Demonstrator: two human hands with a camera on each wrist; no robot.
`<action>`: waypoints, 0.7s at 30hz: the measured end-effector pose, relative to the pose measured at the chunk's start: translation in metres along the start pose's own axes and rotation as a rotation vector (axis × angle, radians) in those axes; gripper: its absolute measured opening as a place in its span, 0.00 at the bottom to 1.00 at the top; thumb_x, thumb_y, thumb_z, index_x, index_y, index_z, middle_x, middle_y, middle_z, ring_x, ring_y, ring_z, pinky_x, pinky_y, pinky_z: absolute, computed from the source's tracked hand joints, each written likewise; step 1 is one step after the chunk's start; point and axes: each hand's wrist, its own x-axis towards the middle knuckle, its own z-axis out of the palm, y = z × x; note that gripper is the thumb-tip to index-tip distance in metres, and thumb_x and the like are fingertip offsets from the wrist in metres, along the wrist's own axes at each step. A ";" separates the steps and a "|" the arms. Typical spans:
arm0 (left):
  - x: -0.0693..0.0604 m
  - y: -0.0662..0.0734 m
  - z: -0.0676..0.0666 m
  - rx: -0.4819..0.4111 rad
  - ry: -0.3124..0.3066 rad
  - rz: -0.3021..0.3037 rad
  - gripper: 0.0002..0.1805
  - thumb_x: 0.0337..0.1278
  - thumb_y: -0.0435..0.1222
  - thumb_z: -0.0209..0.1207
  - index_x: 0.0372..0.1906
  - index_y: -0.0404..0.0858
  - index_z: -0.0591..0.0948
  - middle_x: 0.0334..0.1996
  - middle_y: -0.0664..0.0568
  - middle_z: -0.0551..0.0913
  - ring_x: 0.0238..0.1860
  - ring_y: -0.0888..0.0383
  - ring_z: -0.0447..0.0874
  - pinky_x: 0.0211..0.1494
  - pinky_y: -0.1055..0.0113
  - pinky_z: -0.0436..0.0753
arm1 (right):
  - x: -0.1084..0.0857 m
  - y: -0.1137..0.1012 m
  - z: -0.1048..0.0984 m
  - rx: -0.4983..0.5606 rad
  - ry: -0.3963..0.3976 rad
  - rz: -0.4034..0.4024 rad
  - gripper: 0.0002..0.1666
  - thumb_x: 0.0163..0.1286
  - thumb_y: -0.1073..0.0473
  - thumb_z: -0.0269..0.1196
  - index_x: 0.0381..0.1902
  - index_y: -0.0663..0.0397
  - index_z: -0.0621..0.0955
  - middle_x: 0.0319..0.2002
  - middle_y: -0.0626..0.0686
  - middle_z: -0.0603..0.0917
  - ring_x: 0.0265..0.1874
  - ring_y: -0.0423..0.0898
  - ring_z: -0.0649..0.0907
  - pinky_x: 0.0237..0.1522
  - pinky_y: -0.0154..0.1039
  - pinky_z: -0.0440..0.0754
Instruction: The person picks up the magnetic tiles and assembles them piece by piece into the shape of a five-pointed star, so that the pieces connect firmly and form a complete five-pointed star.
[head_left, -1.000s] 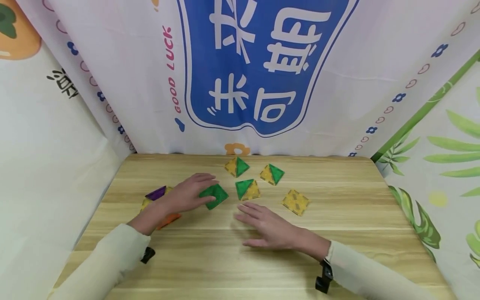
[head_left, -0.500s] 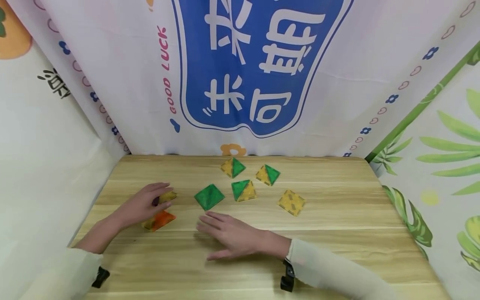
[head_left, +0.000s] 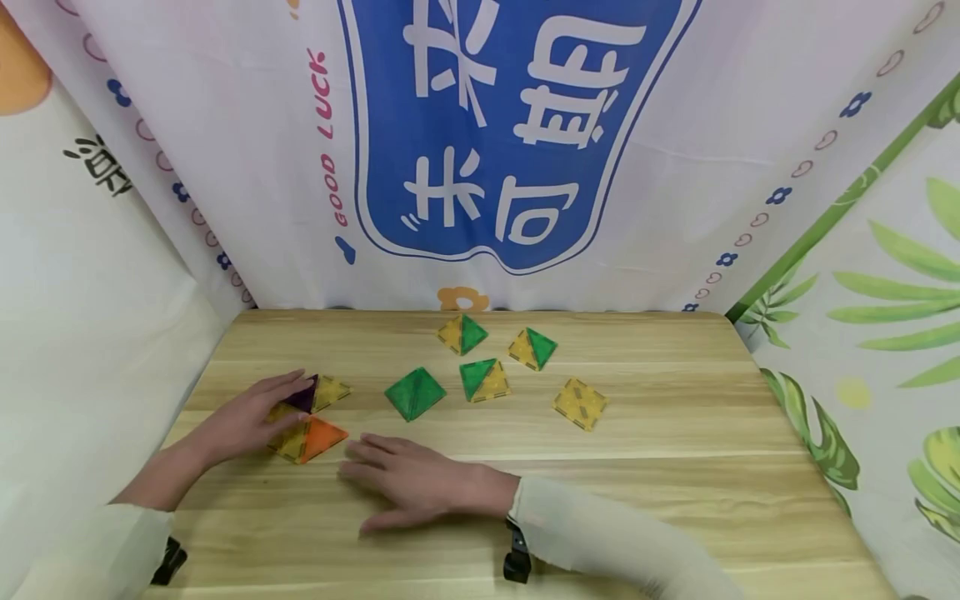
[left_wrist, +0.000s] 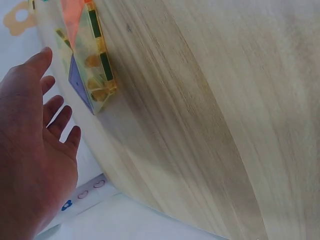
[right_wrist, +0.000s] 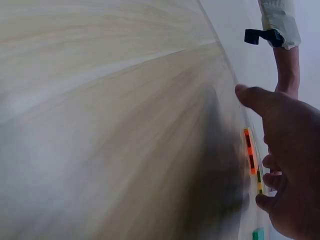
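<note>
At the table's left lies a cluster of magnetic tiles: a purple triangle [head_left: 304,393], a yellow triangle [head_left: 330,392], an orange triangle [head_left: 322,437] and a yellow tile [head_left: 288,447]. My left hand [head_left: 251,417] reaches over the cluster with loosely extended fingers, partly covering the purple and yellow pieces; whether it touches them I cannot tell. In the left wrist view, that hand [left_wrist: 37,145] holds nothing. My right hand [head_left: 416,479] hovers just right of the orange triangle, thumb spread and fingers extended. The right wrist view shows no tile in that hand [right_wrist: 292,160].
A green diamond of tiles [head_left: 415,393] lies mid-table. Right of it are several green-and-yellow pairs, such as one pair [head_left: 485,380], plus a yellow square [head_left: 581,404]. A printed cloth [head_left: 517,150] hangs behind the table's back edge [head_left: 637,315].
My left hand has withdrawn from the green diamond to the left cluster, uncovering the diamond. The right hand has moved left toward the orange triangle. The view shifts slightly.
</note>
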 end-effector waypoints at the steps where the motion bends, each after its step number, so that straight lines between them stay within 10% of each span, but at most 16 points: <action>1: 0.000 -0.001 0.000 -0.005 -0.003 0.002 0.31 0.76 0.44 0.64 0.74 0.31 0.74 0.76 0.28 0.66 0.72 0.26 0.66 0.67 0.28 0.71 | 0.004 0.000 0.000 0.002 -0.010 0.006 0.51 0.79 0.26 0.48 0.87 0.48 0.55 0.86 0.57 0.53 0.85 0.55 0.52 0.84 0.43 0.50; 21: 0.001 -0.008 0.013 0.055 -0.018 0.085 0.28 0.71 0.41 0.68 0.69 0.32 0.80 0.73 0.30 0.71 0.69 0.28 0.71 0.65 0.31 0.76 | 0.033 -0.005 0.001 0.031 -0.092 0.086 0.52 0.78 0.24 0.48 0.87 0.44 0.52 0.87 0.51 0.50 0.85 0.47 0.49 0.83 0.40 0.50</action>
